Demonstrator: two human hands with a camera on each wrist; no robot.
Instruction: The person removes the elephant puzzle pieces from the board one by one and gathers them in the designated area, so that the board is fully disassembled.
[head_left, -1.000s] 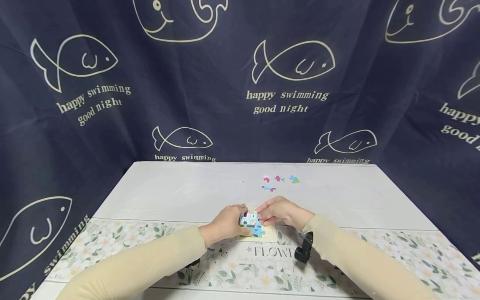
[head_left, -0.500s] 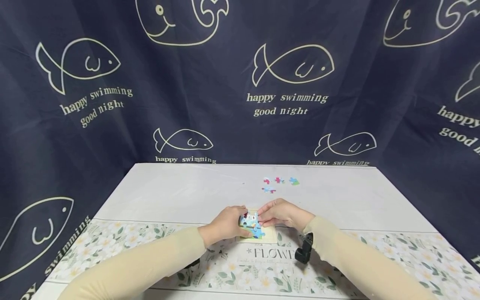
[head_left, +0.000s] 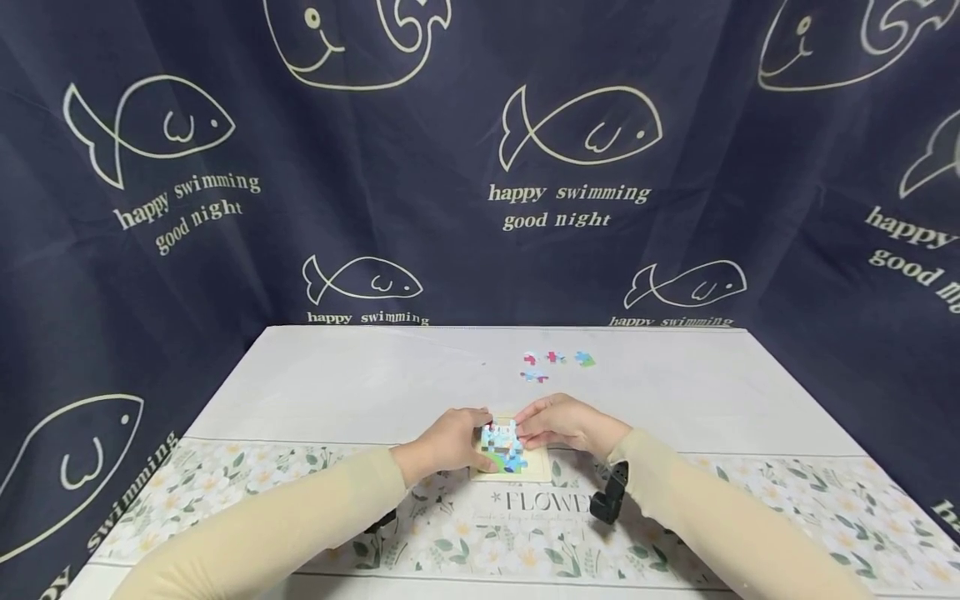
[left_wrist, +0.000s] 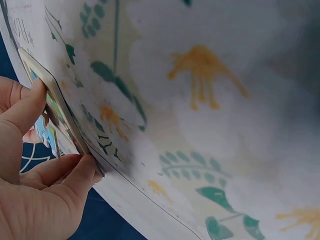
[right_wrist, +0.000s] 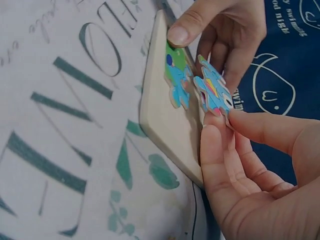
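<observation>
Jigsaw fitting looks like the step in hand. Right hand (head_left: pixel 566 419) pinches a bright blue cluster of flat tabbed jigsaw pieces (right_wrist: pixel 215 82), thumb and fingers nearly together on its 3 o'clock edge. Cluster sits tilted over the pale wooden square tray (head_left: pixel 537 470), with a gap on the side facing the right wrist camera; far-side contact can't be told.

Left hand (head_left: pixel 448 439) curls round the tray's 9 o'clock side, thumb on top at 8 o'clock by the flat green-and-blue jigsaw section (right_wrist: pixel 175 75). Can't tell if its other fingertips touch the cluster too.

Four small loose pink, blue and green pieces (head_left: pixel 584 359) lie on the white bench (head_left: pixel 375 367), 12 to 1 o'clock from the tray.

Next move probably calls for lining up tabs with the green-and-blue section, then pressing flat while the left hand steadies the tray. Steep tilt could pop joints.
</observation>
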